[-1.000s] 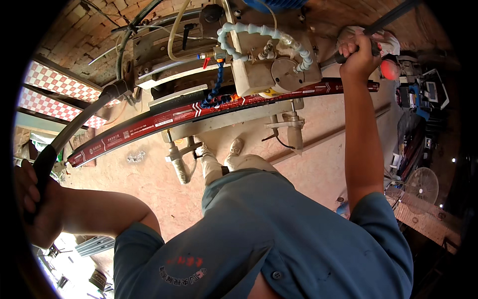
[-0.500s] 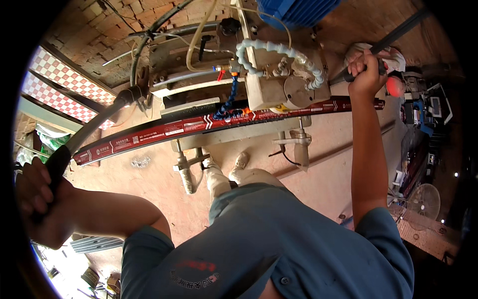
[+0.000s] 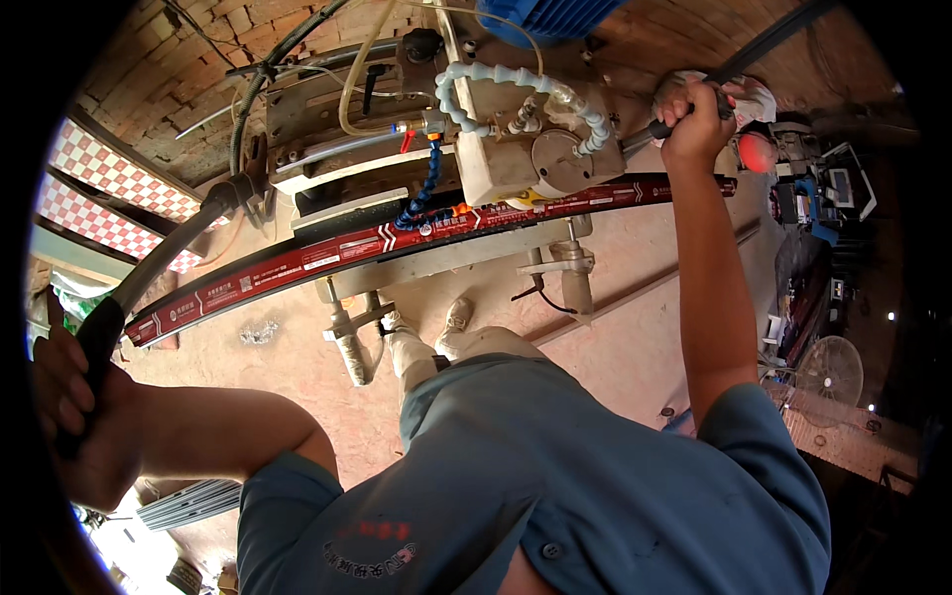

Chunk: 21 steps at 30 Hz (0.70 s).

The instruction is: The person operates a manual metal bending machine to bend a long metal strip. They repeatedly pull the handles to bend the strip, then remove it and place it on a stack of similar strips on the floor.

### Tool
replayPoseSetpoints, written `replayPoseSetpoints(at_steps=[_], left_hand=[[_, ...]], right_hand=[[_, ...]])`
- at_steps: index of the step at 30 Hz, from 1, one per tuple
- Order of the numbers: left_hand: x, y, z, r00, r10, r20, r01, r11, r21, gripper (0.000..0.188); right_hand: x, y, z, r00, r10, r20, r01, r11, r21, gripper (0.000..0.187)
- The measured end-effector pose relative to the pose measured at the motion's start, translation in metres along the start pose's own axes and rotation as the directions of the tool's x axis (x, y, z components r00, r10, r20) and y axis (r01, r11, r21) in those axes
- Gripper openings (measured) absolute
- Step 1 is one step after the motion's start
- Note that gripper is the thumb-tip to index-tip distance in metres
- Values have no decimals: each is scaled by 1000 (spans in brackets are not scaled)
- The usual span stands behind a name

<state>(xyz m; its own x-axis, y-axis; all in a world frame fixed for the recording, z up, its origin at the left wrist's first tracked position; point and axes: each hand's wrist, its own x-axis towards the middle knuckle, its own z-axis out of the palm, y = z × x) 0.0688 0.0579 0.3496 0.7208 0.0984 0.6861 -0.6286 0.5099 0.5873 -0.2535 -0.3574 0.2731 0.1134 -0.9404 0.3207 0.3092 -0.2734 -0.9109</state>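
My left hand [image 3: 94,426] is closed around the black grip of a bent metal lever [image 3: 169,255] at the far left, with one finger raised off the grip. At the upper right, my right hand [image 3: 694,134] is wrapped around the dark handle of a second lever [image 3: 647,140], which joins the machine's side. Between them, a long red-and-black profile strip [image 3: 332,250] lies across the machine [image 3: 486,174]. A blue jointed hose [image 3: 428,180] bends down to the strip, and a pale jointed hose [image 3: 516,75] arches above. Below the strip hang two clamp-like cylinders [image 3: 353,349].
A blue finned motor [image 3: 555,18] sits behind the machine. Red-and-white checked panels [image 3: 99,164] stand at left. Along the right are a round fan [image 3: 831,372], a red ball-like object [image 3: 757,153] and assorted equipment. Dark bars [image 3: 188,504] lie at lower left.
The whole view has shifted, so the machine and strip appear further left. A left finger has lifted from the grip. Both hands keep hold of their levers.
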Motion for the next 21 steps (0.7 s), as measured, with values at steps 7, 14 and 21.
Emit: replayPoseSetpoints(at_steps=[7, 14, 21], left_hand=[[-43, 10, -70, 978, -77, 192, 120, 968, -219, 20], [-45, 9, -65, 991, -72, 115, 90, 984, -153, 23], [-48, 9, -55, 998, -18, 64, 25, 994, -110, 23]], right_hand=[[-3, 8, -3, 999, 30, 30, -29, 998, -47, 22], [-5, 0, -1, 991, 28, 133, -25, 999, -25, 22], [-13, -5, 11, 999, 44, -27, -45, 999, -22, 16]])
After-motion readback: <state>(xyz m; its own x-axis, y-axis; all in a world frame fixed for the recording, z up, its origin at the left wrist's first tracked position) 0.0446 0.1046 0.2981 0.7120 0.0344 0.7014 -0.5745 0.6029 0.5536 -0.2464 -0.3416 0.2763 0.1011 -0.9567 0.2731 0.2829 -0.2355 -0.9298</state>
